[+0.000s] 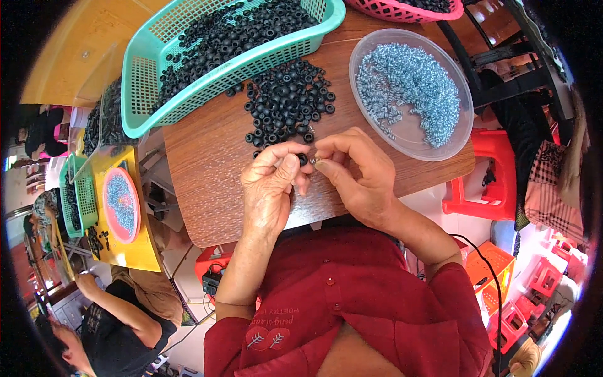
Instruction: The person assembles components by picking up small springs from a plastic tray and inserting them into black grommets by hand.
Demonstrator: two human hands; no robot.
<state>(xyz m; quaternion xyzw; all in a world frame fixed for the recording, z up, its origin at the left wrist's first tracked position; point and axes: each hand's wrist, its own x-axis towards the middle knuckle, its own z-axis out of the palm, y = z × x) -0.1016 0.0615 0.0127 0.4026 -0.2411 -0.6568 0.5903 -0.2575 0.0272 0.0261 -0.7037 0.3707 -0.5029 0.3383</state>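
Observation:
Between thumb and fingers, my left hand [269, 185] pinches a small round black knob-like piece [303, 159] with a hole in it. My right hand [365, 182] is closed in a pinch on a small silvery metal piece [314, 161], close beside the black one; whether the two touch I cannot tell. Just beyond my fingers, a loose pile of similar black pieces [286, 97] lies on the brown wooden table [207, 182]. To the right stands a round clear plastic tub [411, 135] with many small silvery-blue metal parts [433, 94] in it.
A turquoise plastic basket [135, 94] full of black pieces borders the pile at the far left. A pink basket [408, 11] sits at the far edge. Red stools [480, 204] stand at right. On the left, a co-worker [119, 320] sits by a yellow table [141, 232].

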